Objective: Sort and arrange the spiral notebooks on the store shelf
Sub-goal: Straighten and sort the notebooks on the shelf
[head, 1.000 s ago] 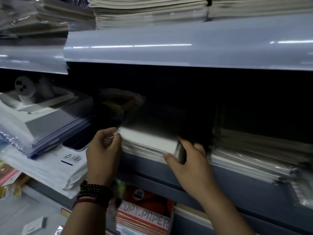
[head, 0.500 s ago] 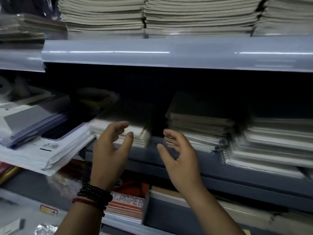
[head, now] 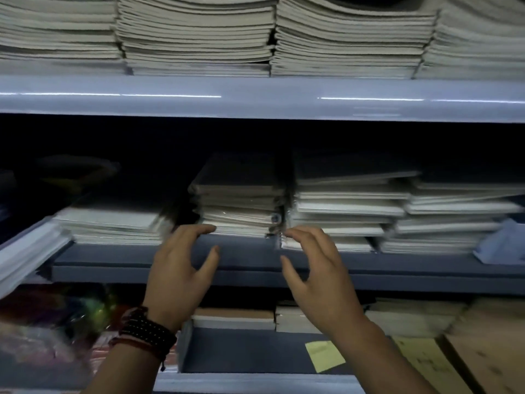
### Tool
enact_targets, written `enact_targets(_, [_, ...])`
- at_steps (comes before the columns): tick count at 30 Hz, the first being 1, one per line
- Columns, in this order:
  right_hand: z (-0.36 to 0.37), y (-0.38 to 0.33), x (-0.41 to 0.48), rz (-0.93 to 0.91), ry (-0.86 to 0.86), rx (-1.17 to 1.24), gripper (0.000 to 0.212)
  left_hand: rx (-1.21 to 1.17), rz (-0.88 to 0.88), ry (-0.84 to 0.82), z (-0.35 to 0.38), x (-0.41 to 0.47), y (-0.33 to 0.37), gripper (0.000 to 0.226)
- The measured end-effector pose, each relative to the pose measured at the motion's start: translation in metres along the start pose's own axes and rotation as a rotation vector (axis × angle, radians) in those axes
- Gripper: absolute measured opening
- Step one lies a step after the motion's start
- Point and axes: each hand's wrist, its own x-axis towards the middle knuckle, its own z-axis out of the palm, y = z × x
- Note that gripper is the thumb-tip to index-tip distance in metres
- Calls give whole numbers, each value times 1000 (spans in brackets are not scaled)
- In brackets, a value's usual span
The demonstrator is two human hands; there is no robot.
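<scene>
1. Out beyond the knuckles of the left hand (head: 181,274) lies a low stack (head: 113,226) of pale notebooks. It rests flat on the shelf (head: 250,270), set back from the front lip. It stands lower than its neighbours, which may be why neither hand is on it.
2. The left hand is spread and grips nothing, with the fingers loosely curved and the thumb held wide. Its fingertips (head: 208,229) sit at the lower left corner of the middle stack (head: 238,206); whether they touch it is unclear. A beaded bracelet (head: 146,328) circles the wrist.
3. The middle stack of wrapped spiral notebooks sits between the two hands, just past their fingertips, and its layers are slightly uneven. With a hand on each side, it looks about to be squared up or lifted as one block.
4. The right hand (head: 318,277) mirrors the other: spread, fingers arched, empty. Its tips are by the stack's lower right corner, where wire coils show.
5. Outward of the right hand, taller stacks (head: 349,211) crowd against the middle one. There is little gap, so a grip from that side looks tight.
6. Furthest past the right hand, a pale blue sheet (head: 502,243) lies at the shelf edge.
</scene>
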Motion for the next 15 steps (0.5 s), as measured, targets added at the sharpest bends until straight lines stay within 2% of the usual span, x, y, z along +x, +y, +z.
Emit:
enact_targets(4, [-38,23,-8,-11,49,-282,34,175,110,-98,26,2,20,37])
enact_targets(8, [-65,39,-14,9,65,-373,34,236,152,-164,48,6,38,39])
enact_targets(15, [-93,49,-3,-43,171,-453,36,257,298,-75,64,21,74,29])
